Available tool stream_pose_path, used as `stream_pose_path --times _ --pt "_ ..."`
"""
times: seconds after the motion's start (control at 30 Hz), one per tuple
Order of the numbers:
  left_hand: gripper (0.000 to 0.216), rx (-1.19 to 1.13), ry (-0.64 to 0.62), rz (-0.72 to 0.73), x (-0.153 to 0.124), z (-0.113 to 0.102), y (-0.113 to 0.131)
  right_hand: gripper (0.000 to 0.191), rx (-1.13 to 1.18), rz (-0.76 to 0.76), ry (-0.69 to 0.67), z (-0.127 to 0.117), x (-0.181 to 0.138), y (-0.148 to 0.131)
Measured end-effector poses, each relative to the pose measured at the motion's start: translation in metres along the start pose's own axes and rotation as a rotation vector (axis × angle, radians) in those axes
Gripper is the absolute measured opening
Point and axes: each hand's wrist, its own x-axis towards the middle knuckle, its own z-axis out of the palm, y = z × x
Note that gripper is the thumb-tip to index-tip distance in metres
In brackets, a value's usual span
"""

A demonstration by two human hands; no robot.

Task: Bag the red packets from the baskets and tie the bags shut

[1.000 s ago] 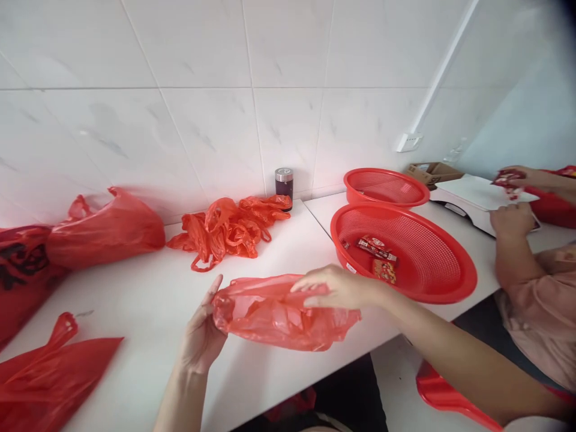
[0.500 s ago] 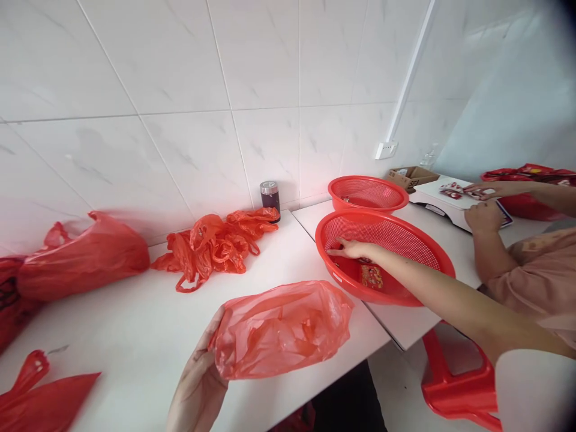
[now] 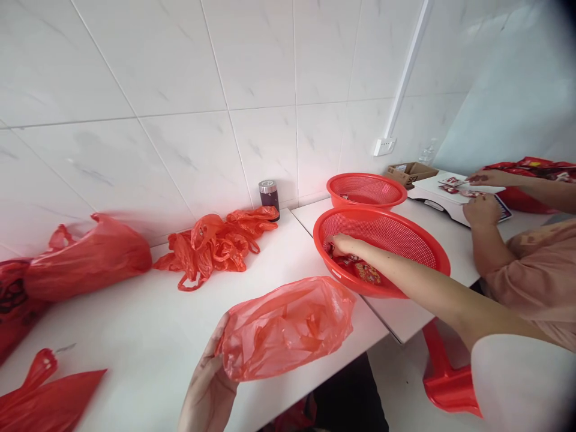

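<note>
My left hand (image 3: 211, 372) grips the near left edge of a translucent red plastic bag (image 3: 288, 336), which hangs over the front of the table with its mouth spread wide. Inside the front red plastic basket (image 3: 405, 246) is my right hand (image 3: 342, 245), its fingers curled down by the left wall. A small red packet (image 3: 331, 249) shows at those fingers, though the fingertips are partly hidden. Beside them, a red and yellow snack packet (image 3: 368, 273) lies on the basket floor with other packets around it.
Crumpled red bags (image 3: 216, 246) lie by the wall near a dark tumbler (image 3: 269, 198). Filled red bags (image 3: 90, 258) sit at left. A second basket (image 3: 366, 180) and a cardboard box (image 3: 411, 173) stand behind. At right, a co-worker's hands (image 3: 483, 207) handle packets at a white scale (image 3: 425, 191). Below is a red stool (image 3: 450, 384).
My right hand's fingers have gone from stretched out to curled, lower in the basket among the packets. My left hand still holds the bag. The co-worker's hands shifted slightly over the scale.
</note>
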Motion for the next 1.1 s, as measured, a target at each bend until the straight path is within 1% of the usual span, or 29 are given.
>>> stream_pose_path --times 0.1,0.2,0.23,0.3,0.37,0.43,0.5,0.57,0.63,0.7,0.73,0.77,0.83,0.9,0.93,0.97,1.0,1.07,1.1 --pt "0.044 0.009 0.009 0.033 0.000 -0.003 0.000 0.027 0.090 0.044 -0.018 -0.024 -0.006 0.000" --pt "0.048 0.001 0.029 0.061 0.003 -0.007 -0.003 0.021 0.192 0.002 0.035 -0.054 -0.021 -0.009" --pt "0.050 -0.001 0.034 0.072 0.004 -0.007 -0.005 0.021 0.226 -0.036 0.054 -0.063 -0.028 -0.017" --pt "0.053 0.003 0.041 0.097 0.006 -0.004 -0.007 0.021 0.310 -0.169 0.067 -0.077 -0.049 -0.041" --pt "0.052 0.018 0.040 0.115 0.008 0.002 -0.009 0.023 0.418 -0.395 0.023 -0.080 -0.076 -0.073" --pt "0.052 0.041 0.026 0.120 0.009 0.010 -0.010 0.025 0.393 -0.580 -0.060 -0.071 -0.105 -0.107" --pt "0.053 0.053 0.003 0.109 0.010 0.016 -0.011 0.026 0.216 -0.683 -0.090 -0.047 -0.128 -0.136" --pt "0.055 0.042 -0.016 0.089 0.009 0.021 -0.012 0.026 0.029 -0.683 -0.101 -0.011 -0.141 -0.155" --pt "0.056 0.022 -0.020 0.075 0.006 0.023 -0.010 0.030 -0.083 -0.635 -0.115 0.026 -0.142 -0.163" --pt "0.057 0.021 -0.012 0.078 0.002 0.023 -0.006 0.033 -0.115 -0.574 -0.119 0.052 -0.137 -0.163" --pt "0.057 0.029 -0.008 0.083 0.001 0.022 -0.004 0.035 -0.101 -0.569 -0.120 0.057 -0.134 -0.162" --pt "0.056 0.039 -0.003 0.090 -0.001 0.020 -0.001 0.037 -0.071 -0.590 -0.128 0.057 -0.133 -0.161" --pt "0.056 0.055 0.020 0.111 -0.004 0.015 0.005 0.045 0.020 -0.717 -0.166 0.039 -0.133 -0.158" --pt "0.054 0.062 0.053 0.138 -0.006 0.010 0.009 0.050 0.117 -0.854 -0.196 0.007 -0.136 -0.151" --pt "0.053 0.067 0.068 0.152 -0.007 0.008 0.011 0.050 0.151 -0.876 -0.181 -0.010 -0.135 -0.144" --pt "0.053 0.074 0.076 0.160 -0.008 0.007 0.012 0.047 0.175 -0.849 -0.142 -0.025 -0.133 -0.135" --pt "0.054 0.083 0.077 0.157 -0.009 0.006 0.013 0.045 0.168 -0.781 -0.089 -0.037 -0.129 -0.122" --pt "0.053 0.098 0.071 0.123 -0.012 0.005 0.013 0.045 0.083 -0.520 0.056 -0.051 -0.117 -0.089" --pt "0.053 0.100 0.069 0.099 -0.014 0.005 0.013 0.050 0.012 -0.352 0.091 -0.052 -0.111 -0.071"
